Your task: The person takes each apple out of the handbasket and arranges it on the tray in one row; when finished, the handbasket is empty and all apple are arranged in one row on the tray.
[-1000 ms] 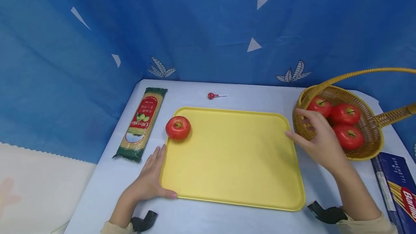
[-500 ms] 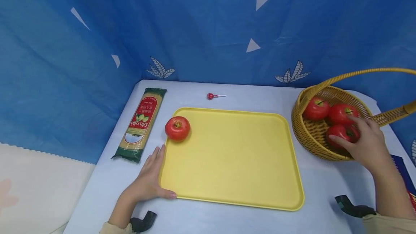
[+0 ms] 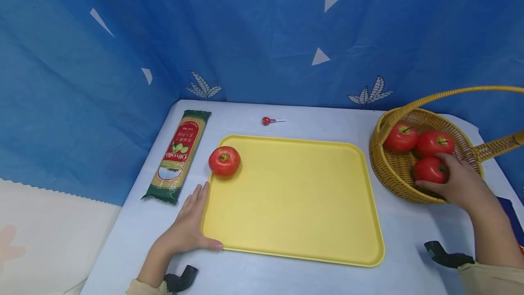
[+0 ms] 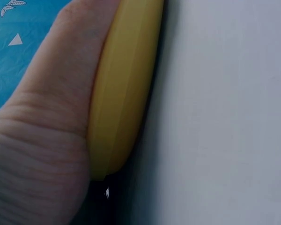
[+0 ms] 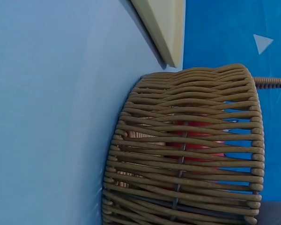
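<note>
My right hand [image 3: 466,183] reaches over the near rim of the wicker basket [image 3: 393,174] and grips a red apple [image 3: 430,170] between thumb and fingers. Two more apples, one at the back left [image 3: 401,137] and one at the back right [image 3: 435,143], lie behind it in the basket. At the near left corner of the yellow tray [image 3: 294,204], my left hand [image 3: 186,224] touches the edge with spread, straight fingers. Another apple [image 3: 224,162] sits on the tray's far left corner. In the right wrist view the basket's woven side [image 5: 187,150] hides the fingers.
A spaghetti packet [image 3: 178,156] lies left of the tray. Behind the tray is a lollipop [image 3: 267,121]. The basket's tall handle [image 3: 458,91] arches over the right side. A blue spaghetti box [image 3: 511,217] is partly hidden by the right arm.
My right hand has moved right from the basket's left rim into the basket and taken hold of the nearest apple, which has shifted slightly left. My left hand has stayed on the tray.
</note>
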Demonstrator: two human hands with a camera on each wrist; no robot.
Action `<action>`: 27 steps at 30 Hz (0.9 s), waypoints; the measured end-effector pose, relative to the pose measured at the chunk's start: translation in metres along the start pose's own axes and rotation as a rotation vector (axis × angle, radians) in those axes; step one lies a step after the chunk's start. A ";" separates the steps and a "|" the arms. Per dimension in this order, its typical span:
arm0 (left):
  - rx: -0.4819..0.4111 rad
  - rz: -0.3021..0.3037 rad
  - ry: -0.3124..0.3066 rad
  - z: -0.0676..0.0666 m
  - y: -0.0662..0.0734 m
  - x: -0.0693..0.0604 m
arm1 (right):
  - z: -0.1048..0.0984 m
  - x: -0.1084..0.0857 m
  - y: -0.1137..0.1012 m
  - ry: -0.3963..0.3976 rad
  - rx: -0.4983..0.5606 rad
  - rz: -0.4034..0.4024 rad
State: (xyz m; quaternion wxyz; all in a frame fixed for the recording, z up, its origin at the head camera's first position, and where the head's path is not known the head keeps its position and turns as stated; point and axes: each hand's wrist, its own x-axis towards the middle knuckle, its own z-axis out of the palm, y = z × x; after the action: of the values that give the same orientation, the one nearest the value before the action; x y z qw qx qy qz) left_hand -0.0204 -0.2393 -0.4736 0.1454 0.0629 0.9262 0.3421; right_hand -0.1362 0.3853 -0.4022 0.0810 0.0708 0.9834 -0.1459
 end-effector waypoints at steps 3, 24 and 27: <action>0.003 -0.003 0.002 0.000 0.000 0.000 | 0.000 0.001 -0.001 -0.017 -0.008 0.011; -0.009 -0.024 -0.011 -0.002 0.003 0.000 | -0.010 -0.046 -0.081 0.355 0.128 -0.084; -0.007 -0.024 -0.011 -0.001 0.003 0.000 | -0.008 -0.053 -0.106 0.357 0.153 -0.220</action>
State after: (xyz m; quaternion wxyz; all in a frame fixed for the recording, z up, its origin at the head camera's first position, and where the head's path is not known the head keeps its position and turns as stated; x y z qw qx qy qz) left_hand -0.0207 -0.2381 -0.4709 0.1551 0.0530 0.9249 0.3432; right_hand -0.1024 0.2809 -0.3555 -0.1166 -0.0064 0.9700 -0.2131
